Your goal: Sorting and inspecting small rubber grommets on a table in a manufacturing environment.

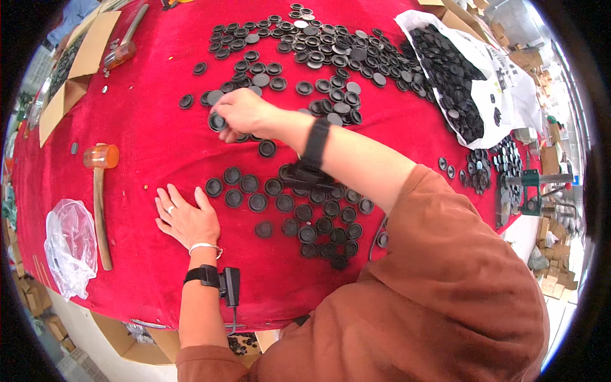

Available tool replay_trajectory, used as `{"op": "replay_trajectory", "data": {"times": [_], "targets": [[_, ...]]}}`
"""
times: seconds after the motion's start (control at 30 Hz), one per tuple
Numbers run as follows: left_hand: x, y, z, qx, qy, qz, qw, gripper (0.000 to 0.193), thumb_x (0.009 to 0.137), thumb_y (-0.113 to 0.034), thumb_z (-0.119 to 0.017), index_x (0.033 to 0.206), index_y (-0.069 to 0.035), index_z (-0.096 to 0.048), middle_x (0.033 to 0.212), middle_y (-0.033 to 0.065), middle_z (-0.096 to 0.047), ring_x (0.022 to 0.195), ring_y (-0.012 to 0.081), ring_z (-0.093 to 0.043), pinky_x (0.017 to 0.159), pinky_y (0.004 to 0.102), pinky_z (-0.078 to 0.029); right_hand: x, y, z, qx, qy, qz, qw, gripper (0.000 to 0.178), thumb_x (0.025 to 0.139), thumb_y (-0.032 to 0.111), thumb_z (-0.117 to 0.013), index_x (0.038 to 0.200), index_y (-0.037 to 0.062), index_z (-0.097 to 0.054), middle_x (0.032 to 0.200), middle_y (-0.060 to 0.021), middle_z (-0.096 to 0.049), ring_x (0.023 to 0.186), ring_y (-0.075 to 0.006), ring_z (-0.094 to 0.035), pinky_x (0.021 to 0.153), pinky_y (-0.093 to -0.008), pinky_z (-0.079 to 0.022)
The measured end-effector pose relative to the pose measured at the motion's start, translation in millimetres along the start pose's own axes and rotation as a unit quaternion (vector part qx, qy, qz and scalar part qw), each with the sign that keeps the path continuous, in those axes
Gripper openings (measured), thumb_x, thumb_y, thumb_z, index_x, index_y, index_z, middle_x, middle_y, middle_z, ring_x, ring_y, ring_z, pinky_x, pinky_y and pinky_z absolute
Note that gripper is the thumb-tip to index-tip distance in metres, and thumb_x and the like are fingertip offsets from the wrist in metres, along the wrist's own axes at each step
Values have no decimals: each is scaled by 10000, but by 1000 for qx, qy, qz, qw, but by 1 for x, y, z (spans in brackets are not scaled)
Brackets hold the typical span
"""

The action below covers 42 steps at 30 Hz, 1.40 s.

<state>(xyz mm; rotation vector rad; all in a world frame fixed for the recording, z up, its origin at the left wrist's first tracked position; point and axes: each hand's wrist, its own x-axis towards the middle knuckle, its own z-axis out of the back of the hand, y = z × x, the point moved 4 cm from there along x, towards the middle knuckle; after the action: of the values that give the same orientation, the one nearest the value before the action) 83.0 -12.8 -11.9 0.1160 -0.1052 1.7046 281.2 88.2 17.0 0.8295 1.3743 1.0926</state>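
Observation:
My right hand [245, 114] reaches over the red cloth with its fingers closed on a round black cap [217, 121]; slight blur softens the fingertips. Loose caps lie around and under that hand, among them a single cap [267, 149] just below it. Palm down, my left hand [189, 218] rests flat on the cloth, its fingers spread and nothing in them. To the right of it sits a loose group of black caps [258, 202], most with the rimmed, hollow side up. My right forearm hides part of this group.
Many more caps [312, 48] spread across the far side. A white sack [496, 121] of black pieces stands at right, near a green metal clamp [530, 192]. At left are an orange-headed mallet [102, 156], a clear plastic bag [70, 248], another mallet [121, 54] and a cardboard box [95, 44].

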Motion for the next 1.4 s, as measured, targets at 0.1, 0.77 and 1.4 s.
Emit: {"op": "replay_trajectory", "data": {"times": [0.1, 0.77, 1.4], "targets": [[0, 4, -2, 15, -10, 2, 1000, 592, 919, -459, -427, 1360, -67, -387, 1446, 142, -330, 1338, 302, -292, 1058, 540, -234, -37, -10, 13, -73, 30, -52, 996, 254, 926, 113, -457, 1060, -60, -587, 799, -150, -658, 618, -196, -673, 528, -295, -560], [-2, 2, 0, 12, 14, 6, 1000, 609, 922, -468, -410, 1373, -61, -373, 1463, 137, -309, 1354, 290, -271, 1071, 542, -213, -98, -13, 11, -227, 12, 135, 964, 372, 703, 50, -615, 1074, 23, -629, 983, -191, -658, 967, -319, -627, 855, -387, -499], [-2, 6, -3, -13, 28, 3, 1000, 627, 930, -497, -365, 1370, -51, -372, 1449, 163, -323, 1354, 321, -263, 1057, 578, -201, -203, -57, -127, -459, 28, 209, 863, 171, 802, 164, -553, 841, -1, -582, 891, -194, -612, 848, -323, -604, 696, -418, -489]]}}
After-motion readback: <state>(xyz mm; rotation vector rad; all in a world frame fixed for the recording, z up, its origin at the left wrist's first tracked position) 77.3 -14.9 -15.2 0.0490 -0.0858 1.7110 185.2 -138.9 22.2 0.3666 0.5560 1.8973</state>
